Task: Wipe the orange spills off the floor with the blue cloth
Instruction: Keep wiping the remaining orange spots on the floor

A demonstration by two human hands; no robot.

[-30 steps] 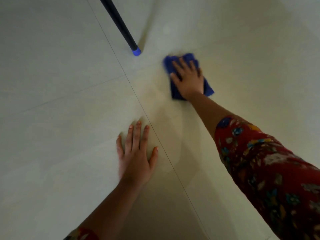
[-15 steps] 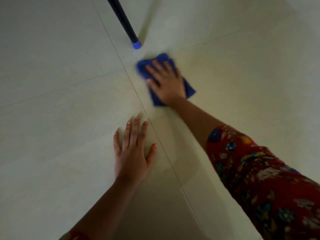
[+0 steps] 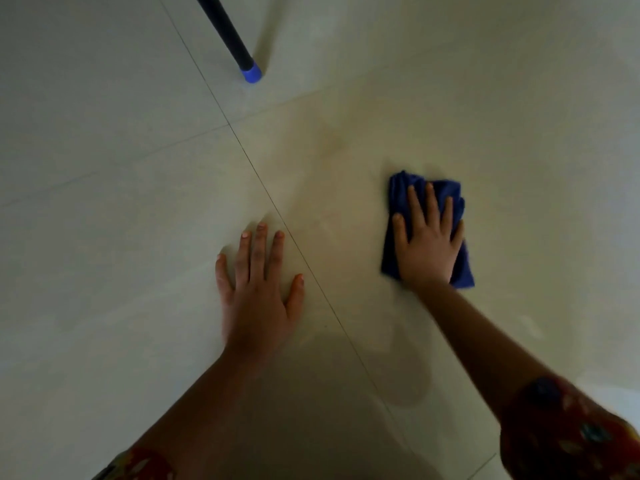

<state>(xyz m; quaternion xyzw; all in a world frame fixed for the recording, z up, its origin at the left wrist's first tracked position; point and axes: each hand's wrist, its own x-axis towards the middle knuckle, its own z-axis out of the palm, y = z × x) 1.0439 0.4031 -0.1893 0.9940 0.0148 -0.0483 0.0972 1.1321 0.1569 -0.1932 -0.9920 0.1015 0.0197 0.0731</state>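
Observation:
My right hand [image 3: 427, 240] lies flat with spread fingers on the folded blue cloth [image 3: 403, 192], pressing it onto the pale tiled floor [image 3: 104, 150] right of centre. The cloth sticks out beyond my fingertips and beside my wrist. A faint orange-brown smear [image 3: 332, 143] shows on the tile up and to the left of the cloth, with a wider yellowish film around it. My left hand [image 3: 258, 282] rests palm down on the floor, fingers apart, holding nothing, just left of a diagonal grout line [image 3: 311, 268].
A black pole with a blue tip [image 3: 251, 73] touches the floor at the upper middle. Grout lines cross near it. My shadow darkens the tiles at the bottom centre. Red patterned sleeves cover both upper arms.
My right hand has slid the blue cloth from near the pole's tip toward me and to the right. My left hand has stayed planted on the floor.

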